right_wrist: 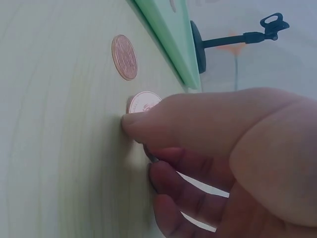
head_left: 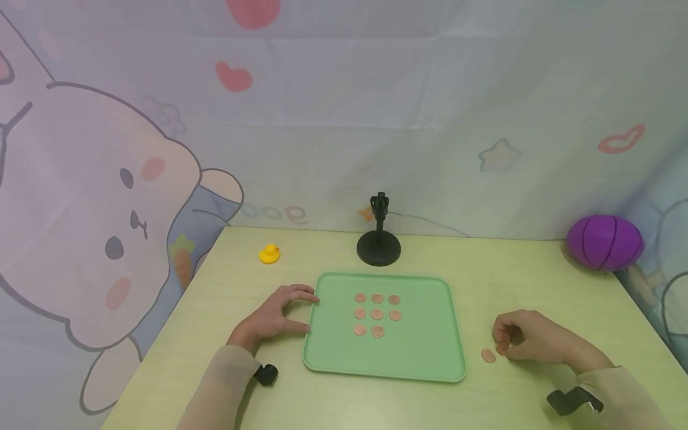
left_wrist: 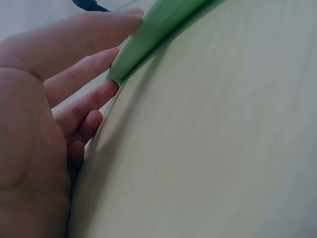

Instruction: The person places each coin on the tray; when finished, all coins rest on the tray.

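A light green tray [head_left: 419,355] lies on the table, bearing several copper-coloured coins [head_left: 377,314] in rows. At its left rim, my left hand [head_left: 271,313] touches the edge with thumb and fingers spread apart; the left wrist view has the fingertips against the green rim [left_wrist: 163,25]. To the right of the tray, my right hand [head_left: 529,337] pinches a coin [right_wrist: 143,100] between thumb and fingers, just at the tabletop. Another coin [head_left: 488,356] lies flat on the table beside that hand, nearer the tray.
Behind the tray stands a black microphone-like stand [head_left: 378,246] on a round base. A small yellow rubber duck [head_left: 270,254] sits at the back left. At the back right corner rests a purple ball [head_left: 605,242]. A patterned cloth [head_left: 344,119] hangs behind the table.
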A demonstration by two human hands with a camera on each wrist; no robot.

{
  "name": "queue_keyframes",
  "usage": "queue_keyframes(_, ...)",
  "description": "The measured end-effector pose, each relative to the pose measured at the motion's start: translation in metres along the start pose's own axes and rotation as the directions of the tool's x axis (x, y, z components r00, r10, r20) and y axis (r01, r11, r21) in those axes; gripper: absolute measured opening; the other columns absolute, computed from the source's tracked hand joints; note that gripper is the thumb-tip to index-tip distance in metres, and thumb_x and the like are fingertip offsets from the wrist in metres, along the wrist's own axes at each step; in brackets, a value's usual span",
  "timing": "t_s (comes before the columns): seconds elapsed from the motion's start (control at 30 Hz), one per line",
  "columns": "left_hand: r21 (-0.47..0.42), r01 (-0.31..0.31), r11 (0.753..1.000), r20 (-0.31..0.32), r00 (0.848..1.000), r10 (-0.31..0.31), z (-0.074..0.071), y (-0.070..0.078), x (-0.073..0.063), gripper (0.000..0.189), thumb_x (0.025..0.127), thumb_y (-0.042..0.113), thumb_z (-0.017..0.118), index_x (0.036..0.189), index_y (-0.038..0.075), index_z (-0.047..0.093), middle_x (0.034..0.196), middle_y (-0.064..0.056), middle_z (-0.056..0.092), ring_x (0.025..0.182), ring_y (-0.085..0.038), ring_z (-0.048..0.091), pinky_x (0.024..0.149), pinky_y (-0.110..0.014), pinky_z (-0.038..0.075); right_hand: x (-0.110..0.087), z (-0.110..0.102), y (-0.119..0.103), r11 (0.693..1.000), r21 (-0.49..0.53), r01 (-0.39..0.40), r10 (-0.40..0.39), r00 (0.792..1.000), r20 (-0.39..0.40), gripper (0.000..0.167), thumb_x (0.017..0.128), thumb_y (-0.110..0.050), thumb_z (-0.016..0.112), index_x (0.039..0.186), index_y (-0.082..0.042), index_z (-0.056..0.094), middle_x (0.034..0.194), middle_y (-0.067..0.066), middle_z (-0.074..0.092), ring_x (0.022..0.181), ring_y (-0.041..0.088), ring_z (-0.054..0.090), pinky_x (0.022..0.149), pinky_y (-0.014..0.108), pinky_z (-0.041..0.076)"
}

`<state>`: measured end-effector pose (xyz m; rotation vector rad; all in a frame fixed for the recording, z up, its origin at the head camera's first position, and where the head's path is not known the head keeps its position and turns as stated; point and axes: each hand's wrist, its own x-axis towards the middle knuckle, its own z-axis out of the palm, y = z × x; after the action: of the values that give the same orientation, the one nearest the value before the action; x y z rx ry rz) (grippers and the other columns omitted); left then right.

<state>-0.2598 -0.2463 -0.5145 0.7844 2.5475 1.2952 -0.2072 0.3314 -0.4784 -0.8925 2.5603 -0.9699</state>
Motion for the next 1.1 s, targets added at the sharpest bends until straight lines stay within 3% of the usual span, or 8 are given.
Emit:
queue_keyframes(0.3, 0.006, -0.009, 1.000, 0.001, 1.000, 0.009, 0.0008, -0.0004, 0.0006, 0.054, 0.080, 0.027, 0.090, 0.131, 0.021, 0.072, 0.150, -0.005, 0.055, 0.142, -0.033, 0.039, 0.119, -0.063, 0.025, 0.0017, 0.0004, 0.0008, 0.999, -0.027, -0.035, 0.034, 0.998, -0.052, 0.023, 0.087, 0.000, 0.079, 0.090, -0.018, 0.065, 0.082, -0.008, 0.062, 0.077, 0.001, 0.057, 0.066, 0.023, 0.051)
queue_keyframes(0.77, 0.004, -0.007, 1.000, 0.001, 1.000, 0.007, 0.0012, -0.0020, 0.0009, 0.054, 0.080, 0.026, 0.091, 0.130, 0.021, 0.073, 0.150, -0.005, 0.055, 0.142, -0.033, 0.039, 0.119, -0.062, 0.025, 0.0019, 0.0007, 0.0039, 1.000, 0.011, -0.012, 0.013, 0.996, -0.086, 0.019, 0.090, -0.005, 0.080, 0.092, -0.019, 0.067, 0.087, -0.007, 0.066, 0.082, 0.006, 0.061, 0.069, 0.025, 0.054)
queue_keyframes(1.1, 0.010, -0.018, 1.000, -0.006, 1.000, 0.018, -0.0002, -0.0036, 0.0017, 0.054, 0.080, 0.026, 0.091, 0.130, 0.019, 0.073, 0.149, -0.005, 0.056, 0.141, -0.033, 0.040, 0.118, -0.062, 0.026, 0.0006, 0.0001, 0.0039, 0.995, 0.089, -0.038, 0.046, 0.995, -0.084, 0.007, 0.097, -0.014, 0.076, 0.103, -0.013, 0.075, 0.093, -0.002, 0.070, 0.084, 0.007, 0.063, 0.073, 0.025, 0.055)
